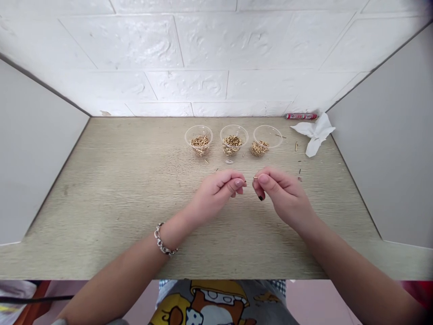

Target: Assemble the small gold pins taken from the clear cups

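Both pinched: my right hand [282, 192] grips a tiny gold pin [255, 178]; left hand [218, 187] closed, contents unclear, near three clear plastic cups [233, 140].

White brick-pattern wall [203, 49] behind, plain grey panels left [30, 153] and right [389, 149]. Pale wood-grain table [118, 198] between them, evenly lit, without hard shadows. Below the near edge, pink floor [307, 302].
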A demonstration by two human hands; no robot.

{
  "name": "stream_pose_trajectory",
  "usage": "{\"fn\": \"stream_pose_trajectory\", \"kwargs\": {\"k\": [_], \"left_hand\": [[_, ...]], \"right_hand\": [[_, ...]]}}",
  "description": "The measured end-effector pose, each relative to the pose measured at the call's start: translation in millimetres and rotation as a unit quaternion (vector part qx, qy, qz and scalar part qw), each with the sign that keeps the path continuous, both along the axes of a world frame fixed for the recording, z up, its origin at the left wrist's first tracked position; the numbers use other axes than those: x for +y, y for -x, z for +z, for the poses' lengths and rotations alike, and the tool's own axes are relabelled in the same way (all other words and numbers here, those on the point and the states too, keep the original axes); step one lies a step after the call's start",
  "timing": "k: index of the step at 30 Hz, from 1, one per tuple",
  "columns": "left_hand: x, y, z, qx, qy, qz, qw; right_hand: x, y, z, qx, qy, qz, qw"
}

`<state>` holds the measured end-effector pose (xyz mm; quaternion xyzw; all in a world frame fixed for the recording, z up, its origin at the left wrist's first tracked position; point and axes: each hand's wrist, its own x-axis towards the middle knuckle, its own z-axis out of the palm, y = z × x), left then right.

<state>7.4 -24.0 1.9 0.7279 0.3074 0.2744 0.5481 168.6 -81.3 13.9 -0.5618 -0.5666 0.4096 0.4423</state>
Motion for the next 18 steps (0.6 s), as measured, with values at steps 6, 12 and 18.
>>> {"fn": "stream_pose_trajectory", "kwargs": {"k": [6, 12, 18], "left_hand": [[-0.1, 0.6, 2.5, -0.002, 0.019, -0.031, 0.999], [-2.7, 0.7, 5.5, 0.018, -0.002, -0.045, 0.999], [-3.6, 0.3, 5.8, 0.034, -0.022, -0.046, 0.998]], "right_hand": [[-3.3, 2.1, 0.9, 0.03, 0.03, 0.059, 0.997], [-3.8, 3.9, 1.1, 0.05, 0.026, 0.077, 0.995], [-4.4, 4.2, 1.0, 0.05, 0.029, 0.085, 0.995]]}}
